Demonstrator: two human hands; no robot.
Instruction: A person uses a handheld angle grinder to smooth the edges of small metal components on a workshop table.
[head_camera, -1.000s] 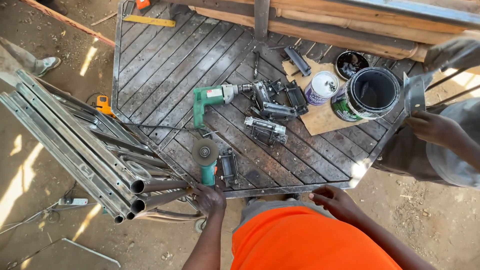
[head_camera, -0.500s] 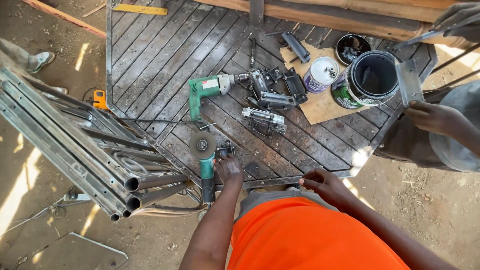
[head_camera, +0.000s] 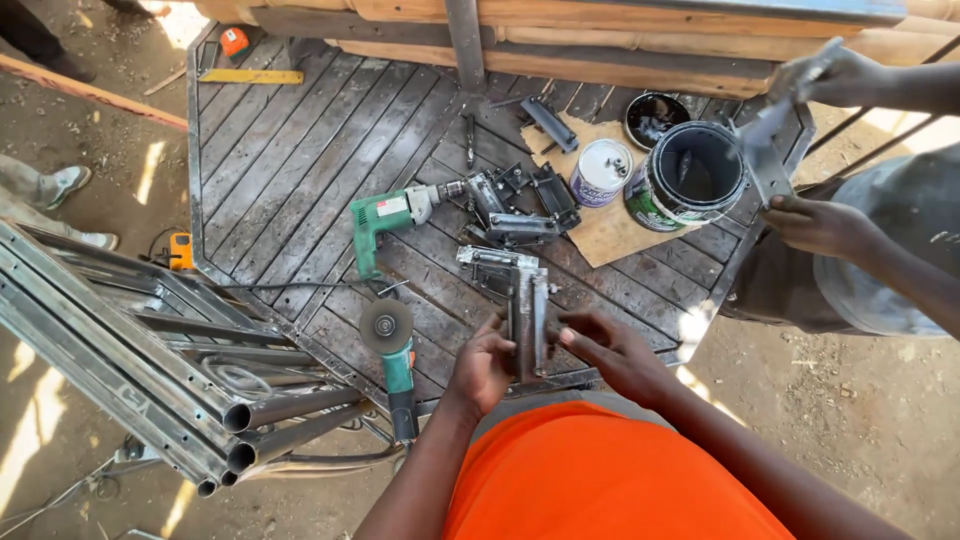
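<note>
I hold a narrow grey metal lock case (head_camera: 527, 320) upright in front of me, over the near edge of a dark slatted metal panel (head_camera: 290, 150). My left hand (head_camera: 485, 365) grips its left side from below. Fingers of my right hand (head_camera: 612, 352) touch its right side. A similar metal lock part (head_camera: 492, 262) lies on the slats just behind it. A green angle grinder (head_camera: 392, 355) lies left of my left hand, disc facing up.
A green electric drill (head_camera: 390, 218) and black lock pieces (head_camera: 520, 205) lie mid-panel. A small tin (head_camera: 600, 172) and an open paint bucket (head_camera: 690, 175) stand on cardboard (head_camera: 610, 230). Another person's hands (head_camera: 815, 222) hold a metal strip at right. Steel tubes (head_camera: 120, 350) lie at left.
My hands moved from the panel's near edge up to the lock case and lifted it upright between them. The view has shifted closer.
</note>
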